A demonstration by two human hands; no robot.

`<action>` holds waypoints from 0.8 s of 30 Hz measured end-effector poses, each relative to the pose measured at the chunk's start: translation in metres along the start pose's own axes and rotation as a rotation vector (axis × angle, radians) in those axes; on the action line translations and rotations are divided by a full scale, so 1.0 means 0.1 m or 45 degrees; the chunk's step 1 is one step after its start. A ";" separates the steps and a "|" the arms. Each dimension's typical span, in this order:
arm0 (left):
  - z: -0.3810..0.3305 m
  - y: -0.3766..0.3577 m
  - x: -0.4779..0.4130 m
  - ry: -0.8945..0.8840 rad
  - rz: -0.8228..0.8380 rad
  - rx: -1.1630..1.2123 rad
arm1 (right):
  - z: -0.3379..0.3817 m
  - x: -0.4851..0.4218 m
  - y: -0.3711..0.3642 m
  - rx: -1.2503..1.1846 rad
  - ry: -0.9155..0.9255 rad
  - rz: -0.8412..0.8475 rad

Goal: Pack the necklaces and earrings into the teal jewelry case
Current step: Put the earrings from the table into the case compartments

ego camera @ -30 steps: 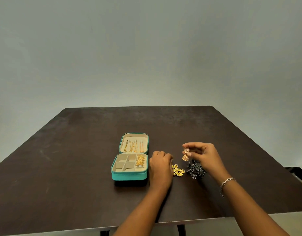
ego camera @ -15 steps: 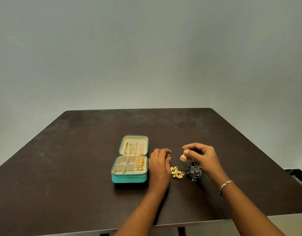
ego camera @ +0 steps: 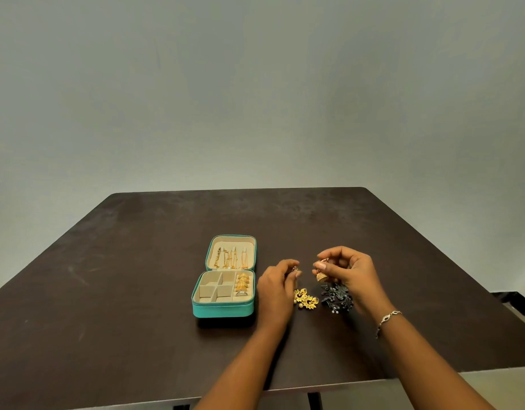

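Case position: teal jewelry case (ego camera: pixel 224 309) lies open flat on the dark table (ego camera: pixel 137 261), left of both hands. Its long axis runs away from the viewer, lid at the far end, tray at the near end, hinge crosswise between them. Lid interior carries gold necklaces (ego camera: pixel 231 258) hanging lengthwise, side by side. Tray's right-hand compartment holds a column of gold earrings (ego camera: pixel 243 284); the other compartments show only beige lining.

Right hand (ego camera: pixel 348 273): raised above the table, thumb and fingertips pinched on a gold bell-shaped earring (ego camera: pixel 321 275), which hangs bell-down, long axis vertical. A bracelet (ego camera: pixel 388 319) sits on that wrist.

Left hand (ego camera: pixel 277 287): fingers curled, tips closed around a small gold piece (ego camera: pixel 296 269); too small to identify with certainty.

On the table between and below the hands: a pair of yellow-gold earrings (ego camera: pixel 305 300), and just right of them a dark beaded jewelry cluster (ego camera: pixel 338 298), partly under the right hand.
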State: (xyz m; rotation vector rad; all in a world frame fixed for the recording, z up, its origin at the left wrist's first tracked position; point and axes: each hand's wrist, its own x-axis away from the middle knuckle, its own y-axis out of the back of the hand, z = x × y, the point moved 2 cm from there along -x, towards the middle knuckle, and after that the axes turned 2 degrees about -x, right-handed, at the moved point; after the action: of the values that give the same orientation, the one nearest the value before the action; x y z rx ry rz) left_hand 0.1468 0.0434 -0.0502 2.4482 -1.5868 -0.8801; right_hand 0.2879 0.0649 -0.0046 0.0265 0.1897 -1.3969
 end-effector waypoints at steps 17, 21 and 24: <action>-0.39 0.19 -0.06 0.496 0.065 0.923 | 0.09 -0.03 0.00 0.020 -0.223 0.017; -0.39 0.34 -0.06 0.449 0.091 0.891 | 0.13 -0.01 -0.06 -0.004 -0.228 0.035; -0.37 0.50 -0.06 0.366 0.080 0.876 | 0.15 0.00 -0.10 -0.026 -0.218 0.061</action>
State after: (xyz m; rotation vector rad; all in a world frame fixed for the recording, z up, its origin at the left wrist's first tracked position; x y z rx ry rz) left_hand 0.1238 0.0181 0.0017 2.7295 -2.0770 0.0706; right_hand 0.2798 0.0610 0.0111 -0.1046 0.0600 -1.3418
